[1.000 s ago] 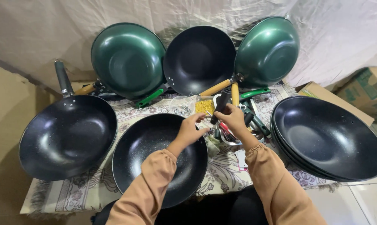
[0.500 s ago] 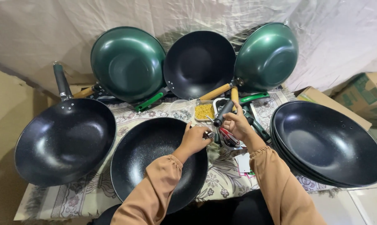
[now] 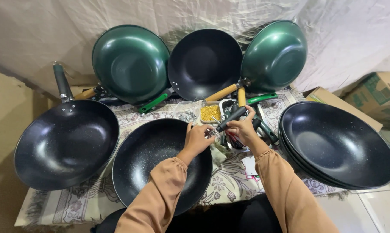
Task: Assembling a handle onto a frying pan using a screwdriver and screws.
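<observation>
A black speckled wok without a handle (image 3: pixel 154 159) lies on the patterned cloth in front of me. My left hand (image 3: pixel 198 139) rests on its right rim, fingers pinching at the rim's edge. My right hand (image 3: pixel 243 127) holds a black pan handle (image 3: pixel 230 119), its metal end pointing down-left toward the wok's rim and my left fingers. Both sleeves are tan.
A black wok with a handle (image 3: pixel 68 142) sits at left, a stack of black woks (image 3: pixel 337 146) at right. Two green woks (image 3: pixel 130 62) (image 3: pixel 274 56) and a black one (image 3: pixel 204 62) lean on the back sheet. A small box of yellow screws (image 3: pixel 210 112), loose handles and cardboard boxes (image 3: pixel 374 92) lie nearby.
My right hand has brought the black handle down and left toward the wok's rim. My left hand has shifted slightly along the rim to meet it.
</observation>
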